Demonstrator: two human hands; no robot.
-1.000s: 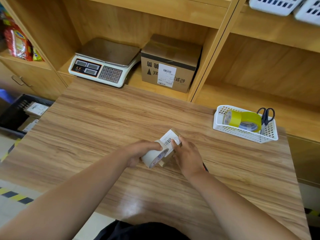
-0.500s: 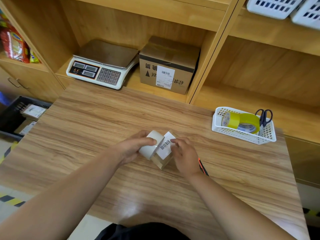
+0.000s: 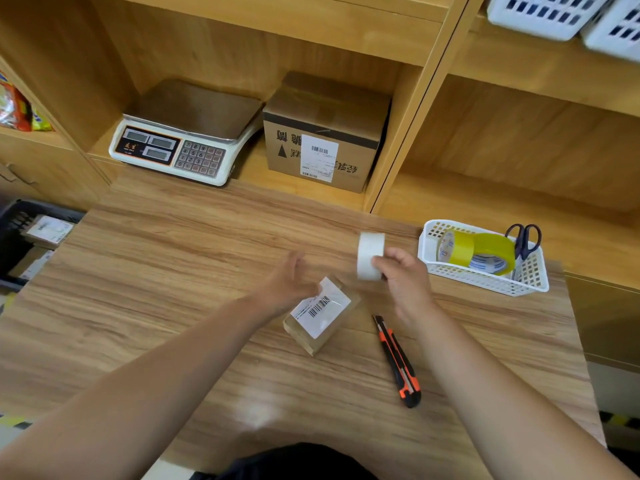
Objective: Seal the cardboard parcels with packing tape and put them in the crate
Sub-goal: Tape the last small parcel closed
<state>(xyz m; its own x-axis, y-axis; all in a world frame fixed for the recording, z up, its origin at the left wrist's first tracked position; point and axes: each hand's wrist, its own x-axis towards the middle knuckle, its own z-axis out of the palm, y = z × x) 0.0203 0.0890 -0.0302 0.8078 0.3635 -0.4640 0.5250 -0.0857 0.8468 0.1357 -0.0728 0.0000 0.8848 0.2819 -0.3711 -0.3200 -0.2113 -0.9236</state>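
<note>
The parcel [image 3: 320, 315] is a small, flat cardboard block, wrapped in glossy clear tape, with a white barcode label on top. It lies near the middle of the table [image 3: 138, 271], which has a smooth wood-grain surface. To its right lies a slim orange and black utility knife [image 3: 398, 362]. Farther right stands a white plastic basket [image 3: 485, 282] with a grid wall, holding yellow tape rolls [image 3: 478, 252] and scissors [image 3: 524, 239]. Behind the table, wooden shelves carry a scale [image 3: 187, 143] with a metal plate and a bigger cardboard box [image 3: 325, 133]. A black crate [image 3: 20, 209] is at the far left, below the table level. The right hand [image 3: 403, 278] grasps a whitish tape roll [image 3: 370, 256], its fingers curled round it, above the table. The left hand [image 3: 287, 285] is blurred, its fingers loose and holding nothing, just beside the parcel's far left end.
</note>
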